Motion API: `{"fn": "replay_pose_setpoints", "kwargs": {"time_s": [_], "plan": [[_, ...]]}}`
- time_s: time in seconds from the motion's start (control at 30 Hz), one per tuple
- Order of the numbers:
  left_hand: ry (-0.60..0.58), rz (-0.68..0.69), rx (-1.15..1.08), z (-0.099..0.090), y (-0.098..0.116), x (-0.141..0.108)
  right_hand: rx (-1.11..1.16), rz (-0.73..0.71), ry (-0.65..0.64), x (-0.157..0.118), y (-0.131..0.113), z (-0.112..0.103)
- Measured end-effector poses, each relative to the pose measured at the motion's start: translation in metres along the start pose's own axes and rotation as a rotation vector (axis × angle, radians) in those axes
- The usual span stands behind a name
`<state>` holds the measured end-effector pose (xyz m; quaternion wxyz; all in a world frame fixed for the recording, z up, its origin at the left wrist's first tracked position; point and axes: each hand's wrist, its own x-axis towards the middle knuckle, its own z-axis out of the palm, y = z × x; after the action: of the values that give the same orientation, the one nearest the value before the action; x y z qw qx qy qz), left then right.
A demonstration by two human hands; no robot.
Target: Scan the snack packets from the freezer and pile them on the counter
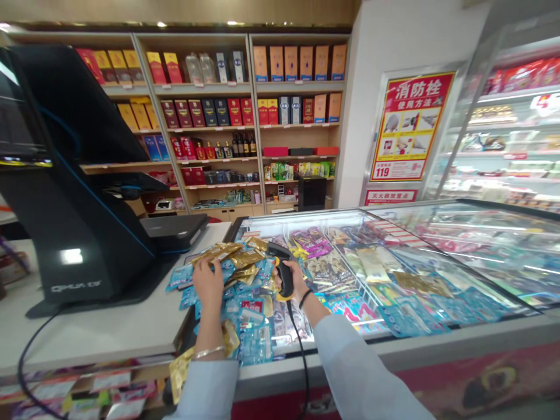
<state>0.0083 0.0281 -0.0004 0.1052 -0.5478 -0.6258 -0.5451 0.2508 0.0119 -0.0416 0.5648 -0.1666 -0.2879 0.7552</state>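
Gold and blue snack packets point(245, 256) lie in a loose heap across the counter's edge and the glass freezer top. My left hand point(209, 283) is over the heap's left side, its fingers bent and closed on a packet; which one is partly hidden. In my right hand point(298, 281) is a black and yellow barcode scanner point(286, 280), gripped by its handle, with its head over the right side of the heap. From the handle a black cable point(301, 344) hangs down past the freezer's front edge.
A black checkout terminal point(100, 233) stands on the white counter point(109, 332) at left. Under the freezer's glass lid point(371, 245) are packaged goods; more blue packets point(411, 315) and a gold one point(422, 284) are at right. Shelves of boxes point(205, 114) line the back wall.
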Motion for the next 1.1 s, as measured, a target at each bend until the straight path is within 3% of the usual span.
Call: {"fn": "replay_pose_setpoints", "kwargs": {"time_s": [0.33, 1.1], "plan": [[0.028, 0.003, -0.028, 0.004, -0.005, 0.000, -0.016, -0.035, -0.026, 0.002, 0.002, -0.003], [-0.026, -0.011, -0.026, 0.013, -0.004, -0.009, -0.096, -0.029, -0.056, -0.003, -0.001, 0.000]]}}
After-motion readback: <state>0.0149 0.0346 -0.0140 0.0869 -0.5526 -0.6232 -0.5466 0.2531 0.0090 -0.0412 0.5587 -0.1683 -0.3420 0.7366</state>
